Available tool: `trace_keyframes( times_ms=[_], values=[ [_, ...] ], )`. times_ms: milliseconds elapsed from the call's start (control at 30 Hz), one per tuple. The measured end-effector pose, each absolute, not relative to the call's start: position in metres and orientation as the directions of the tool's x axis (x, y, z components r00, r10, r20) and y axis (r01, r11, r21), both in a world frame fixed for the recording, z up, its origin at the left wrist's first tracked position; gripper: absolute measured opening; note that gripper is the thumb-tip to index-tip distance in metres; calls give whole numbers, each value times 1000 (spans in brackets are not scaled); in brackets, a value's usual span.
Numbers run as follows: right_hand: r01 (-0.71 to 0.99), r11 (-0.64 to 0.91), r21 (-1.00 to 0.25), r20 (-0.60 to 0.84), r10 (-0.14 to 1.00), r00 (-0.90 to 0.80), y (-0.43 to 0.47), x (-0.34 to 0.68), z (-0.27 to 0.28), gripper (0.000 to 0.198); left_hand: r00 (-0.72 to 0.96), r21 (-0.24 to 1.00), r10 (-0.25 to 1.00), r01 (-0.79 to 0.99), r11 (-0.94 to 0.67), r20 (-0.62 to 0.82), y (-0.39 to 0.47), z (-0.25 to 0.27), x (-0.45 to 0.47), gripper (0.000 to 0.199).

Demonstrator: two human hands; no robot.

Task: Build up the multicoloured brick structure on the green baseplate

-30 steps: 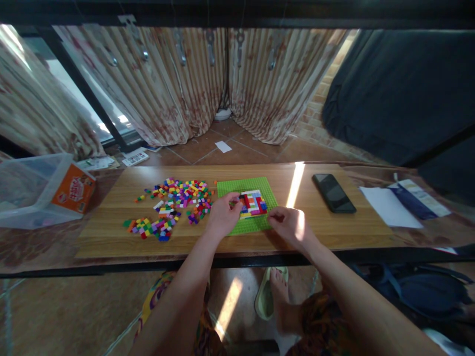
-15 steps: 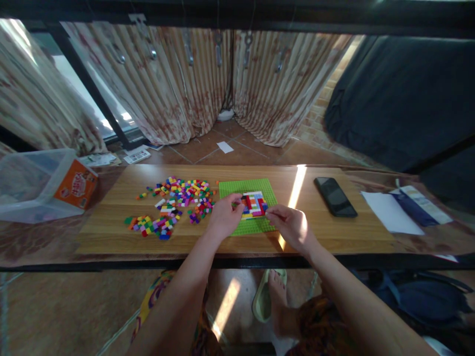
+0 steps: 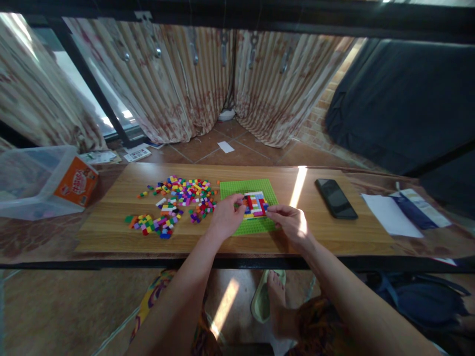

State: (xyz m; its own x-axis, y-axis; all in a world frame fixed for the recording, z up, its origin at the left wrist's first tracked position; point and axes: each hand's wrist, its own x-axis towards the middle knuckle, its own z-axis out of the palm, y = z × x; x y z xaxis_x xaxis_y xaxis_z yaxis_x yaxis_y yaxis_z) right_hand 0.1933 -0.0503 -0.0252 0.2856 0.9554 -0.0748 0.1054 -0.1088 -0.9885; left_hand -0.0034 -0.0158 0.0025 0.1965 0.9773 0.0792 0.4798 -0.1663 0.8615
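Note:
A low build of toy building bricks (image 3: 255,205) in red, white, blue and yellow sits on a green studded baseplate (image 3: 256,228). At the build's left edge, my left hand (image 3: 227,216) is closed, its curled thumb and forefinger against the bricks. My right hand (image 3: 291,221) pinches at the right edge, close to a blue part; whatever its fingertips hold is too small to make out. My left hand hides the build's left side and part of the baseplate.
Loose coloured bricks (image 3: 185,193) lie in piles on the wooden board (image 3: 111,232), left of the baseplate. A black phone (image 3: 336,199) lies to the right, beyond it papers (image 3: 391,215). A clear plastic tub (image 3: 33,183) with an orange label stands far left.
The view has shifted very slightly. Both hands stay at the same edges of the brick build, with only a slight shift of the fingers.

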Motion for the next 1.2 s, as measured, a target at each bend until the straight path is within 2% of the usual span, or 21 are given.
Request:
trace_keyframes(
  times_ms=[133,333,500,633,700,800,900,1200],
  values=[
    [-7,-153,-988,-150,954,258,-50,190,-21,34,192,867,978,470,-165,82,-15,2,-4,32],
    [-146,-200,-969,-235,931,280,-51,184,-15,39,215,800,975,577,-166,48,-17,5,-4,35],
    [-134,-233,-963,-261,927,269,-52,186,-15,38,195,792,979,587,-167,62,-20,7,-9,34],
    [-64,-174,-983,-185,941,285,-51,196,-12,34,92,763,991,632,-136,100,-10,10,-36,31],
    [-49,-139,-989,-147,942,302,-51,200,-9,33,11,703,995,707,-77,98,-3,12,-56,29],
    [-44,-115,-992,-123,937,326,-51,201,-3,32,-110,512,993,856,77,35,4,16,-84,29],
    [-29,-110,-994,-113,937,330,-52,196,2,34,-173,366,985,917,157,12,7,17,-99,29],
    [32,-94,-995,-80,950,303,-53,193,5,32,-101,243,995,965,98,0,12,6,-94,28]
  ],
)
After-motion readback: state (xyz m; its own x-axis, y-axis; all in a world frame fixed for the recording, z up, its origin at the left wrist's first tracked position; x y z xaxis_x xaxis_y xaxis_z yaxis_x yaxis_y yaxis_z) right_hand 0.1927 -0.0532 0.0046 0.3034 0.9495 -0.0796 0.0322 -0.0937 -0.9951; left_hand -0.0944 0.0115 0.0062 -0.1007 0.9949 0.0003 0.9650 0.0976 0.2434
